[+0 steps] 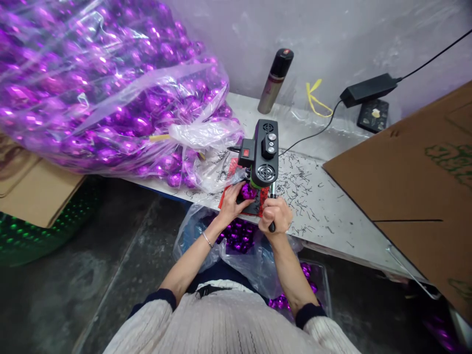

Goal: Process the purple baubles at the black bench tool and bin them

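Note:
A shiny purple bauble (249,191) sits on the base of a small black bench press (266,153), right under its head. Around the bauble curl the thumb and fingers of my left hand (231,202), steadying it. My right hand (276,215) is wrapped round the press's lever handle (272,226), whose black end pokes out below the fist. Red material (225,195) lies under the press base. Below the table edge, an opened clear bag (191,235) holds many more purple baubles (239,235) near my lap.
A huge clear sack of purple baubles (140,93) fills the left. Behind the press stand a spray can (276,81) and a black power adapter (368,90) with its cable. Small dark bits (300,196) litter the tabletop. A cardboard box (413,187) blocks the right side.

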The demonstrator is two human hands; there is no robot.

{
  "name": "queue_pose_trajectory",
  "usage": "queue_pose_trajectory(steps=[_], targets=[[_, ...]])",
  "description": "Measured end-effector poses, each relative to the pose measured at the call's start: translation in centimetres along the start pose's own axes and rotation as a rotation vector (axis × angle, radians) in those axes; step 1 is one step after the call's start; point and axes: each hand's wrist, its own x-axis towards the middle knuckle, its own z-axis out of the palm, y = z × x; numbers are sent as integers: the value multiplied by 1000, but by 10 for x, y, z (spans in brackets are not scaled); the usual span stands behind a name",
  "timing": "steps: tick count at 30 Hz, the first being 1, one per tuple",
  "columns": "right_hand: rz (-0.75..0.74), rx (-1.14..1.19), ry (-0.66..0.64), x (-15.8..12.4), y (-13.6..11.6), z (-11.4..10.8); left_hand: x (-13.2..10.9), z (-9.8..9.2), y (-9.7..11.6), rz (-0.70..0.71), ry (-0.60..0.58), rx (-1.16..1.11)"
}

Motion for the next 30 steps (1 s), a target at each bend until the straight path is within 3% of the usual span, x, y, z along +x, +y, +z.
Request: queue_pose_trajectory(steps=[10,19,23,27,30], targets=[[25,38,92,-18,7,11,0,0,2,-51,-7,-15],[-89,-8,33,-22,12,12,2,3,-1,-36,16,-55],[48,43,56,-3,2,3,4,4,1,-31,22,-74],[265,99,9,30,-14,-10,-25,-4,11,29,4,-45],[265,108,29,37,-18,-13,-64,-18,21,102,-92,30]])
